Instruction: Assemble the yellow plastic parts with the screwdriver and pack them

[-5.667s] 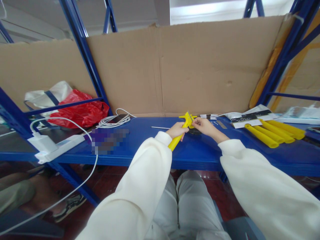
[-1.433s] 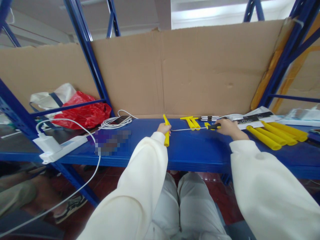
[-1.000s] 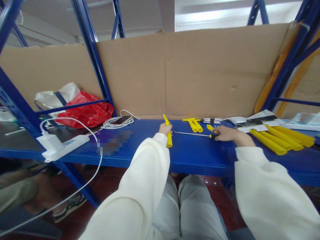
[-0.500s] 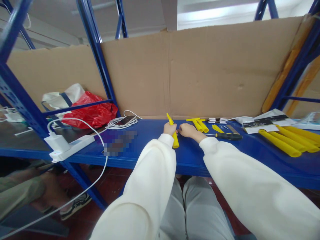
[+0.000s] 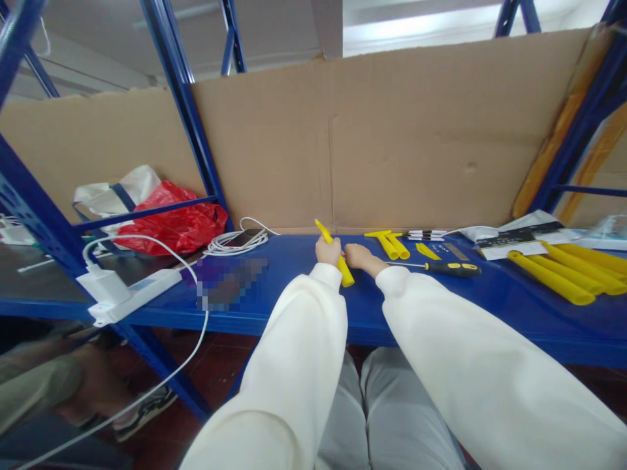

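My left hand [image 5: 327, 251] is closed round a yellow plastic tube [image 5: 343, 270], which sticks out above and below the fist, over the blue shelf [image 5: 416, 300]. Right beside it my right hand [image 5: 360, 255] rests on the shelf with fingers curled; whether it holds anything is hidden. A screwdriver [image 5: 443, 267] with a black and yellow handle lies free on the shelf to the right. Behind it are yellow T-shaped parts [image 5: 389, 243] and a small yellow piece [image 5: 427, 251].
Several long yellow tubes [image 5: 563, 274] and a white packet [image 5: 519, 230] lie at the right. A coiled white cable with a phone [image 5: 238, 240], a red bag [image 5: 169, 219] and a white power strip [image 5: 130, 294] sit at the left. Cardboard [image 5: 392, 143] backs the shelf.
My right hand let go of the screwdriver, which now lies on the shelf, and came left next to my left hand. The left hand still holds the yellow tube.
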Tool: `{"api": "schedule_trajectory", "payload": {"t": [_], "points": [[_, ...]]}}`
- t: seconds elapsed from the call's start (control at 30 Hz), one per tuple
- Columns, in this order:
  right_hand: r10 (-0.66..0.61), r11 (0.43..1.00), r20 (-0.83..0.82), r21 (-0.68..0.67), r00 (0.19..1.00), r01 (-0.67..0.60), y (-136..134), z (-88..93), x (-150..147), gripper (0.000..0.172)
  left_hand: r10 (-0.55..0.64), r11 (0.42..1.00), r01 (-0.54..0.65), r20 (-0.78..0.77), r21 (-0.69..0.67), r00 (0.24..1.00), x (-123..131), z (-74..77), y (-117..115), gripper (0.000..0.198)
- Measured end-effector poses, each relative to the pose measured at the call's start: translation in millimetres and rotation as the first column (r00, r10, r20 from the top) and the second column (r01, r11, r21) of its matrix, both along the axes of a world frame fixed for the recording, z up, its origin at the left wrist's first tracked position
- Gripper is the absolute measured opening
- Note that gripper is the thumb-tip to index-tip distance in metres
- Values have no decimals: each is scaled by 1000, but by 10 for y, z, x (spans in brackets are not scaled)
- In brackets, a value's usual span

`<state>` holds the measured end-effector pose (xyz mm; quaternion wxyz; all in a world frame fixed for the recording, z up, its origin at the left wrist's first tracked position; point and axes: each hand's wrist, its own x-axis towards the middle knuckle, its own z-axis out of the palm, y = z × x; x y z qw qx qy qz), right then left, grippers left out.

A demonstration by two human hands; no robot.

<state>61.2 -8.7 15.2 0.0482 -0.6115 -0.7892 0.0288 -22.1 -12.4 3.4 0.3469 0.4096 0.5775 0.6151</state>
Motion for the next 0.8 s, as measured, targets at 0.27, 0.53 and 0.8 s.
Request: {"api": "schedule_trajectory", "payload": {"t": [0.27,0.53,0.8], "points": [[43,999,-19,-6,999,-43,60,-34,53,44,62,996,-67,89,50,994,-34,21,6,13],[-2,997,31,77,1000,-1,65,119,224,43,50,998,-57,186,32,981,8,108,-104,14],[-185,977,157,136,970,164,224,389,1550,44,-228,971,235,145,-36,963,192,198,-290,17]]}}
